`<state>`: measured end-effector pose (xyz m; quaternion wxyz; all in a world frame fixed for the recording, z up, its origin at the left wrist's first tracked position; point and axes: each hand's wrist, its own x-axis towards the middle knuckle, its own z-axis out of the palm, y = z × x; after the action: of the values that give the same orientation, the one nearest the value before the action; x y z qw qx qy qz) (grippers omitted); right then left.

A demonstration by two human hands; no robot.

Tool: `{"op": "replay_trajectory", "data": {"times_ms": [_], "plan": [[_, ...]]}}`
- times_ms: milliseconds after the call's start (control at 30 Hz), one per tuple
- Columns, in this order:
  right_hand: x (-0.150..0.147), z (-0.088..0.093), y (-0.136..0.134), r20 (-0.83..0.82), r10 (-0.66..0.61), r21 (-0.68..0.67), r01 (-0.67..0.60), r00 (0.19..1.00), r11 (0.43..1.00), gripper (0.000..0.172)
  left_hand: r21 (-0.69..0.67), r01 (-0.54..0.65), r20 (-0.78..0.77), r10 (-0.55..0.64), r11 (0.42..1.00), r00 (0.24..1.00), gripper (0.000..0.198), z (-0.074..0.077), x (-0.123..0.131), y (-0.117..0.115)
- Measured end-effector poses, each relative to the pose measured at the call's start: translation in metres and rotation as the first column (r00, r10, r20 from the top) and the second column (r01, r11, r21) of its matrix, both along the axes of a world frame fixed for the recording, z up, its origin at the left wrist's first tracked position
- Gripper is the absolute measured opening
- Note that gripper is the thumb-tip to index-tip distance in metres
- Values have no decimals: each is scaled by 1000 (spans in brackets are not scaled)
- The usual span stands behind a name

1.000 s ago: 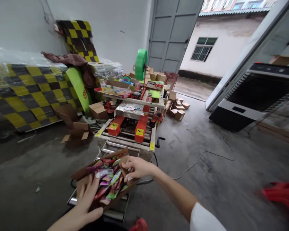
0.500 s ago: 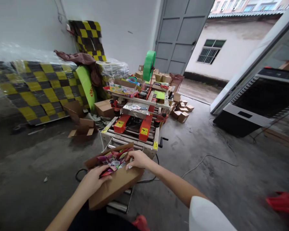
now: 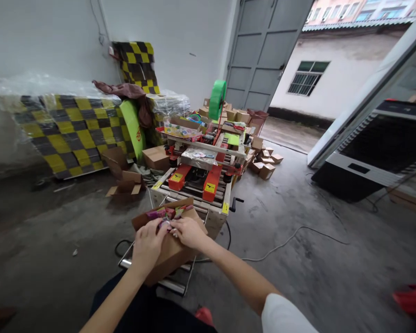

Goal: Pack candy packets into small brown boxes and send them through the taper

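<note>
An open cardboard box (image 3: 173, 259) rests tilted on the near end of a roller conveyor (image 3: 171, 285). Small, colourful packets (image 3: 162, 212) fill it to the top. My left hand (image 3: 148, 243) reaches over the near left edge, its fingers bent onto the packets. Close beside it, my right hand (image 3: 187, 232) has its fingers pressed together at the same packets. What either hand's fingertips grip is too small to make out.
Beyond the box stands a sealing machine with orange bars (image 3: 212, 182) and a green tape roll (image 3: 217, 99). Opened cartons (image 3: 125, 184) lie left, smaller boxes (image 3: 266, 171) right. A grey cable (image 3: 291, 238) crosses the floor; a black appliance (image 3: 367, 157) stands right.
My hands have come together over the packets; the left moved right and the right moved slightly left. The box sits a little further right in view and is turned somewhat.
</note>
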<state>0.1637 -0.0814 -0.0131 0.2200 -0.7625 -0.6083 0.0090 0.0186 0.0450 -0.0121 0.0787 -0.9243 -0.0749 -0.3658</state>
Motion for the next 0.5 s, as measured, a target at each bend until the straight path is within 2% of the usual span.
{"op": "replay_trajectory", "data": {"times_ms": [67, 100, 167, 200, 233, 267, 333, 400, 500], "plan": [[3, -4, -6, -39, -44, 121, 48, 998, 992, 29, 52, 7, -2, -6, 999, 1000, 28, 2, 3, -9], [3, -6, -10, -66, -109, 207, 121, 992, 971, 34, 38, 0, -7, 1, 999, 1000, 28, 2, 5, -13], [1, -10, -19, -143, -296, 340, 328, 944, 881, 52, -70, -14, -45, 11, 997, 999, 27, 3, 7, -18], [0, -11, -22, -172, -365, 344, 403, 915, 848, 60, -138, -22, -75, 11, 990, 997, 27, 3, 9, -19], [0, -11, -24, -189, -402, 313, 443, 896, 840, 63, -209, -31, -105, 9, 977, 994, 28, 2, 11, -19], [0, -10, -25, -193, -403, 259, 443, 895, 859, 60, -276, -44, -132, 7, 960, 991, 29, 2, 12, -18], [3, -6, -24, -166, -332, 128, 354, 929, 926, 47, -362, -63, -165, 3, 930, 986, 32, -1, 15, -16], [5, 1, -22, -103, -247, 8, 249, 964, 969, 38, -386, -70, -190, -5, 920, 982, 31, -3, 17, -15], [9, 14, -17, 12, -165, -136, 165, 986, 977, 36, -352, -83, -248, -8, 932, 969, 28, -4, 18, -17]]}}
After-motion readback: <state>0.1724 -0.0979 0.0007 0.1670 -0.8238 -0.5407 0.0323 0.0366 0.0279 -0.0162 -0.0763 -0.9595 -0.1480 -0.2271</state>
